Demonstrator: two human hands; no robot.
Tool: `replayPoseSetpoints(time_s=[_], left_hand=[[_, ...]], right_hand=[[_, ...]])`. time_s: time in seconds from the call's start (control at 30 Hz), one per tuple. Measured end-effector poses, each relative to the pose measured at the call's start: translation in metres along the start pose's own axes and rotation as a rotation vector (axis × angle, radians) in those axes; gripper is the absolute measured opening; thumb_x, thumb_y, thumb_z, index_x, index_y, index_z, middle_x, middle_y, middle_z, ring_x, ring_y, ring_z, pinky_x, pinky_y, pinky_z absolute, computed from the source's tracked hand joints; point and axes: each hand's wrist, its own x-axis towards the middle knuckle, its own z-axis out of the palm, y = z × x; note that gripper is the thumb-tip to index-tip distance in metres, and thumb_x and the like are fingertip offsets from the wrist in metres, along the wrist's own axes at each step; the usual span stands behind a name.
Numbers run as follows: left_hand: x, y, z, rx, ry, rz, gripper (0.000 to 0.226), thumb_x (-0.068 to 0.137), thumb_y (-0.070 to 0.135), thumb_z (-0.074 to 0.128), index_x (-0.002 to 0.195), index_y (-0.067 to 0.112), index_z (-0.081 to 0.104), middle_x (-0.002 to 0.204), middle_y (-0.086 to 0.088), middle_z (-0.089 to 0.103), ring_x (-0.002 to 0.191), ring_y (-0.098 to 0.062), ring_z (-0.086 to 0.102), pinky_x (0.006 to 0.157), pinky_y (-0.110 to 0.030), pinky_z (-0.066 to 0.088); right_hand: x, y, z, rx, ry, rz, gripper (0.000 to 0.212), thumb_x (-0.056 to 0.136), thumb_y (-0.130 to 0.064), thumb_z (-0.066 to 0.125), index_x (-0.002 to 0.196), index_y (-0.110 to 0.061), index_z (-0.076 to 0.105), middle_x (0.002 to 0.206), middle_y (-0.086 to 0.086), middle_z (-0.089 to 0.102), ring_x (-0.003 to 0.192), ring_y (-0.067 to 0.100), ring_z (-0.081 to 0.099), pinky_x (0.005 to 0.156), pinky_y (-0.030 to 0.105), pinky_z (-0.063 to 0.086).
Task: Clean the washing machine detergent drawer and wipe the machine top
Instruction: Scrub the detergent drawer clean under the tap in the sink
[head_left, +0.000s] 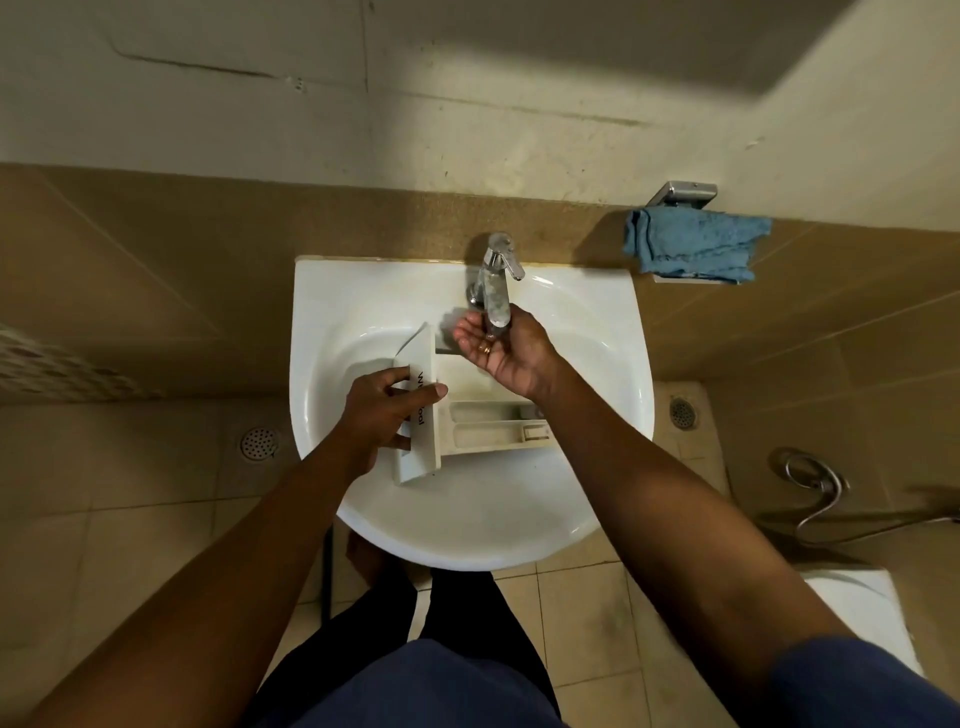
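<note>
The white detergent drawer (488, 428) lies in the white sink (363, 291), its front panel to the left and its stained compartments to the right. My left hand (387, 410) grips the front panel, thumb over the top and fingers underneath. Cupped palm up, my right hand (501, 353) sits under the spout of the chrome tap (496, 283), above the drawer's far end. Whether water is running I cannot tell. A blue cloth (696, 247) is draped on a small wall shelf to the right of the sink.
Beige tiled wall runs behind the sink and beige floor tiles lie below. Floor drains (258, 443) sit at left and right. A metal hose (815, 486) hangs at the right, with a white fixture (852, 592) below it. My legs stand under the basin.
</note>
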Motion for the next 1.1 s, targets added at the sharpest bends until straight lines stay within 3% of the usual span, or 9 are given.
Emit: replayPoseSetpoints(time_s=[0.13, 0.23, 0.4, 0.53, 0.67, 0.77, 0.87, 0.97, 1.1], left_hand=[[0.0, 0.001, -0.001, -0.007, -0.012, 0.002, 0.058, 0.076, 0.03, 0.091, 0.128, 0.022, 0.067, 0.1, -0.003, 0.071, 0.088, -0.016, 0.067, 0.058, -0.037, 0.059], [0.001, 0.0, -0.001, -0.014, -0.014, -0.001, 0.061, 0.076, 0.031, 0.091, 0.131, 0.021, 0.065, 0.1, -0.001, 0.071, 0.09, -0.014, 0.067, 0.06, -0.038, 0.06], [0.004, 0.0, -0.002, 0.008, -0.009, 0.023, 0.067, 0.075, 0.033, 0.091, 0.135, 0.019, 0.064, 0.101, -0.003, 0.071, 0.094, -0.017, 0.068, 0.062, -0.043, 0.063], [0.005, -0.001, -0.002, 0.018, -0.007, 0.023, 0.067, 0.073, 0.033, 0.093, 0.133, 0.02, 0.065, 0.105, -0.007, 0.071, 0.094, -0.02, 0.069, 0.064, -0.047, 0.064], [0.003, 0.0, 0.001, 0.015, -0.023, 0.011, 0.051, 0.075, 0.03, 0.091, 0.119, 0.027, 0.065, 0.102, -0.009, 0.071, 0.091, -0.021, 0.068, 0.072, -0.055, 0.064], [0.002, 0.001, 0.001, 0.011, -0.015, 0.01, 0.058, 0.076, 0.031, 0.091, 0.127, 0.024, 0.065, 0.103, -0.008, 0.071, 0.093, -0.02, 0.068, 0.063, -0.046, 0.064], [0.002, 0.0, 0.0, 0.014, -0.01, 0.016, 0.067, 0.075, 0.033, 0.091, 0.135, 0.019, 0.064, 0.104, -0.006, 0.071, 0.095, -0.02, 0.068, 0.055, -0.038, 0.06], [0.003, -0.002, 0.0, 0.001, -0.016, 0.013, 0.07, 0.073, 0.033, 0.092, 0.136, 0.018, 0.064, 0.103, -0.008, 0.072, 0.096, -0.022, 0.069, 0.055, -0.038, 0.06], [0.002, -0.002, 0.0, -0.001, -0.007, 0.014, 0.067, 0.074, 0.032, 0.092, 0.133, 0.017, 0.066, 0.103, -0.008, 0.073, 0.096, -0.023, 0.069, 0.055, -0.038, 0.059]], right_hand=[[-0.023, 0.006, -0.026, -0.447, 0.087, 0.009, 0.034, 0.102, -0.013, 0.041, 0.081, 0.003, 0.063, 0.085, 0.025, 0.07, 0.076, 0.038, 0.071, 0.065, 0.039, 0.063], [-0.041, 0.04, -0.036, -0.762, 0.017, -0.022, 0.038, 0.101, -0.013, 0.045, 0.092, 0.011, 0.073, 0.095, 0.029, 0.075, 0.088, 0.042, 0.075, 0.084, 0.048, 0.063], [-0.053, 0.087, -0.083, -1.478, -0.259, -0.729, 0.027, 0.107, -0.026, 0.051, 0.116, -0.013, 0.074, 0.115, 0.001, 0.076, 0.106, 0.015, 0.071, 0.095, 0.037, 0.056], [-0.069, 0.073, -0.126, -1.86, -0.217, -0.846, 0.033, 0.106, -0.035, 0.053, 0.134, -0.022, 0.066, 0.125, -0.003, 0.073, 0.109, 0.016, 0.069, 0.099, 0.034, 0.053], [-0.059, 0.059, -0.114, -2.042, -0.112, -0.789, 0.035, 0.104, -0.044, 0.043, 0.102, -0.025, 0.072, 0.089, -0.004, 0.075, 0.081, 0.02, 0.071, 0.075, 0.036, 0.055], [-0.05, 0.083, -0.076, -1.851, -0.072, -0.899, 0.035, 0.101, -0.04, 0.047, 0.087, -0.016, 0.069, 0.075, 0.001, 0.069, 0.068, 0.023, 0.067, 0.063, 0.035, 0.051], [-0.062, 0.108, -0.067, -1.667, -0.083, -0.888, 0.033, 0.103, -0.043, 0.051, 0.115, -0.017, 0.068, 0.104, 0.0, 0.073, 0.093, 0.018, 0.068, 0.083, 0.036, 0.055], [-0.079, 0.097, -0.107, -1.798, -0.117, -0.83, 0.039, 0.106, -0.044, 0.048, 0.14, -0.028, 0.058, 0.134, -0.005, 0.067, 0.12, 0.013, 0.062, 0.109, 0.034, 0.043], [-0.07, 0.07, -0.117, -1.929, -0.012, -0.779, 0.035, 0.107, -0.046, 0.042, 0.115, -0.028, 0.071, 0.11, -0.009, 0.075, 0.101, 0.011, 0.069, 0.106, 0.043, 0.047]])
